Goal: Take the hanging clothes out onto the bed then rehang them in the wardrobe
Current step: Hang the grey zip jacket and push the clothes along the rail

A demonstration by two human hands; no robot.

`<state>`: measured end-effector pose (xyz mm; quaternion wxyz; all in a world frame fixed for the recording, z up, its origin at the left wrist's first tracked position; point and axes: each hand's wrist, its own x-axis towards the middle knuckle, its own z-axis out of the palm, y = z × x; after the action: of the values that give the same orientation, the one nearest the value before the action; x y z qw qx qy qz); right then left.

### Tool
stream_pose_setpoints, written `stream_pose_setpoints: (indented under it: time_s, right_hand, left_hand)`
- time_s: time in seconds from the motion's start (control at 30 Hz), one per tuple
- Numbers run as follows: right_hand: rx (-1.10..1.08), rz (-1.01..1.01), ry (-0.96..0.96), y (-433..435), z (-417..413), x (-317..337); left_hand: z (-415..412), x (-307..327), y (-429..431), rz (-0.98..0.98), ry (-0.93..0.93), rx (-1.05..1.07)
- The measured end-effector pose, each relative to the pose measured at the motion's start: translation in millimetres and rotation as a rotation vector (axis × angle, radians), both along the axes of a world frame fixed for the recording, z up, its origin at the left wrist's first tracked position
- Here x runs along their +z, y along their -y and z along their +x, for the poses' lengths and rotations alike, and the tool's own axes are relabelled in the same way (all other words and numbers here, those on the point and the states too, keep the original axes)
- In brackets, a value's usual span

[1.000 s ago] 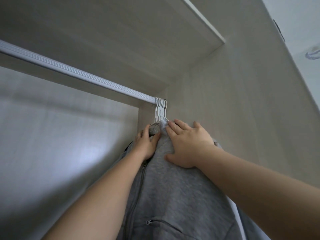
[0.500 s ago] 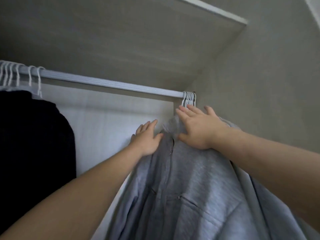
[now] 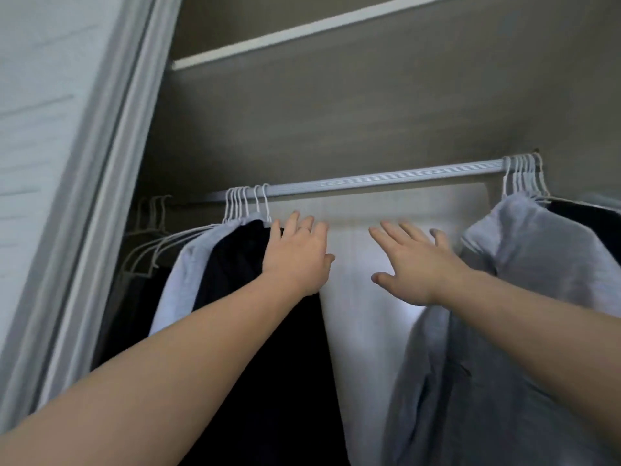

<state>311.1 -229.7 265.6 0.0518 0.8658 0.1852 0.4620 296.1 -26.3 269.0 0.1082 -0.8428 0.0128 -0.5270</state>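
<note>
A person's left hand [image 3: 299,257] rests straight-fingered on a dark garment [image 3: 242,264] near the left end of the rail [image 3: 386,179], while the right hand [image 3: 416,264], spread and empty, hovers beside a grey hoodie [image 3: 524,250] at its right end; everything visible hangs, so the task looks either unstarted or nearly done

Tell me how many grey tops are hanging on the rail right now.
2. One grey top hangs left of the black garment by the left hand; the other hangs at the right end of the rail. More may be hidden.
</note>
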Motion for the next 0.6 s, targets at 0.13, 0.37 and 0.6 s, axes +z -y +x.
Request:
stream_pose_setpoints:
  time_s: [0.13,0.37,0.6]
  right_hand:
    - [0.177,0.130,-0.104,-43,10,-5]
    - [0.394,0.328,-0.270,-91,11,-6]
    - [0.660,0.551,-0.460,-114,9,-6]
  left_hand:
    - [-25,0,-35,-0.009,-0.048,0.286]
    - [-47,12,-79,-0.324,-0.232,0.368]
    - [-49,22,-82,-0.458,-0.195,0.011]
